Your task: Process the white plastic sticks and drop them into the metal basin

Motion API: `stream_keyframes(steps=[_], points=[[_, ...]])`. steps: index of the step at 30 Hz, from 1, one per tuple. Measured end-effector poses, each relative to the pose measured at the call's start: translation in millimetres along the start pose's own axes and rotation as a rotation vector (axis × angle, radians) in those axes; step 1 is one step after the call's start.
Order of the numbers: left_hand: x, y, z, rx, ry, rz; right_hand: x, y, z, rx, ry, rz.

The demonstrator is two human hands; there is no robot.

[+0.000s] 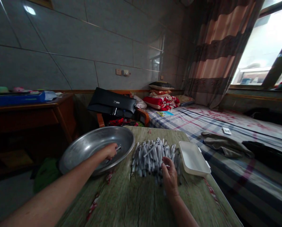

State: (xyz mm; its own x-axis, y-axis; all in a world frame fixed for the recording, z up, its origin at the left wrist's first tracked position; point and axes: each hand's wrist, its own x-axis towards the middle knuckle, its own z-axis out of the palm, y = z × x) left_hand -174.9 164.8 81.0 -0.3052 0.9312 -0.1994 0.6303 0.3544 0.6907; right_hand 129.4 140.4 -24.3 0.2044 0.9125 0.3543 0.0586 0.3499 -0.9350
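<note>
Pen pile: A heap of slim, pale, translucent pens (152, 156) with dark ends is seen at the lower centre of the frame, spread on the wood-patterned table (141, 201); most are laid pointing away from the lower edge, and a few are crossed on top.
Left hand: The left hand (110, 151) is held within the metal basin (79, 145), left of the frame's centre; its fingers are closed around a small bunch of pens (118, 147), whose ends are shown past the fingers. Their number cannot be told.
Right hand: The right hand (170, 176) is placed at the near right part of the heap, right of the lower centre, with its fingers curled; because of blur, it cannot be told whether a pen is gripped.
White box: The shallow white box (194, 157) is set just beside the heap, toward the lower right of the frame.
Pen handling: By judgement, each pen would be found light, stiff and smooth, apt to roll or slide over its neighbours; a firm pinch should be borne, though thin plastic could be cracked by bending.
Pen hold: A single pen is best taken at mid-barrel between thumb and fingertips; a bunch is better wrapped round its middle, so that none is slipped out.
Surroundings: A black monitor (112, 102) is seen above the basin, and a bed (188, 119) is spread across the right.
</note>
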Motion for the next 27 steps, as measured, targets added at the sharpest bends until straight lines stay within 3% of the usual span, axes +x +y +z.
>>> stream_keyframes(steps=[6,10,12,15,20,27], points=[[-2,27,-3.0,0.174,0.152,0.196,3,1,-2,0.024,0.056,0.009],[-23,60,12.6,0.236,0.229,0.547,4,-2,-2,0.031,0.090,0.008],[-38,70,33.9,0.249,0.120,0.769,4,-3,-2,0.032,0.103,0.010],[-55,72,76.2,0.167,-0.145,0.932,4,-1,-1,0.042,0.114,0.024],[-61,66,134.6,-0.087,-0.300,0.864,4,0,0,0.074,0.129,0.040],[-45,75,161.9,-0.200,-0.304,0.848,3,-12,0,0.096,0.137,0.026]])
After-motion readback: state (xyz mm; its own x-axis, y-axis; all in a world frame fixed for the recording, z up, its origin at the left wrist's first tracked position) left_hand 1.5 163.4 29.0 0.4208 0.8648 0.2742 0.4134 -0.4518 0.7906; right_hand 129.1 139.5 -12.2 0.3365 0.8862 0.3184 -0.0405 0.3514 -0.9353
